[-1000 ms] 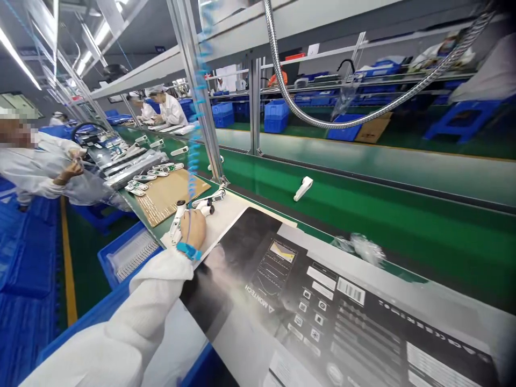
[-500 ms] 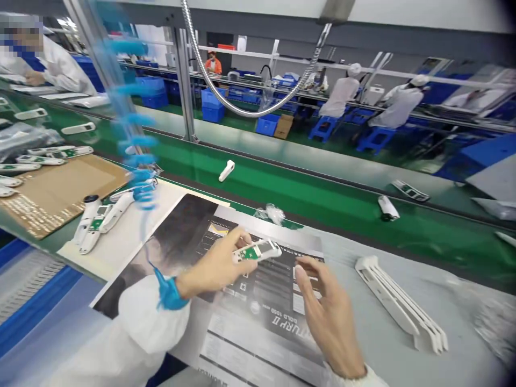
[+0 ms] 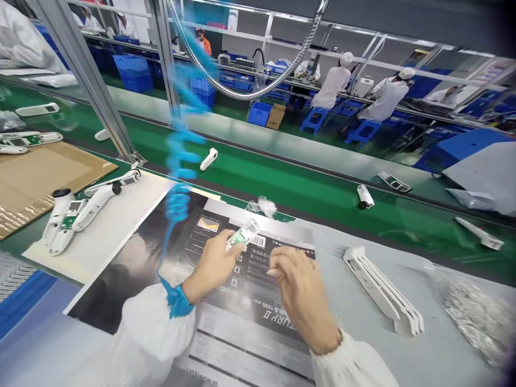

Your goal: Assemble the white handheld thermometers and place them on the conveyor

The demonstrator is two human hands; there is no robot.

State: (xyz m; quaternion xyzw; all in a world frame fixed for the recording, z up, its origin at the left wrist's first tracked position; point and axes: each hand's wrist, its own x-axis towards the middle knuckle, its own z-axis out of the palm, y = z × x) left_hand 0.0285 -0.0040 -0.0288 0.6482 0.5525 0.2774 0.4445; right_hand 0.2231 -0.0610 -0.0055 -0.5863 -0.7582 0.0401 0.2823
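Nearest me, a blue wristband (image 3: 179, 301) circles my left wrist, joined to a coiled blue cord (image 3: 178, 201). My left grip (image 3: 235, 239) is clamped on a white housing (image 3: 249, 231) with a green board in it, held tilted above the dark printed sheet (image 3: 133, 269). My right grip (image 3: 274, 264) is curled just to the right, apart from the housing, thumb and fingers drawn close; I can't tell whether anything is pinched there. To its right, a stack of slim white shells (image 3: 385, 293) lies on the table (image 3: 334, 242), and beyond that a clear bag (image 3: 475, 309) of small pieces. On my left, several white bodies (image 3: 63, 227) sit on a pale sheet (image 3: 137, 201), near flat cardboard (image 3: 52, 177). Crumpled clear plastic (image 3: 265, 207) lies at the table's far edge. Past it, a white part (image 3: 209, 159) rests on the green belt (image 3: 258, 180). Farther off, a person in white (image 3: 331, 86) sits on a blue stool (image 3: 314, 119).
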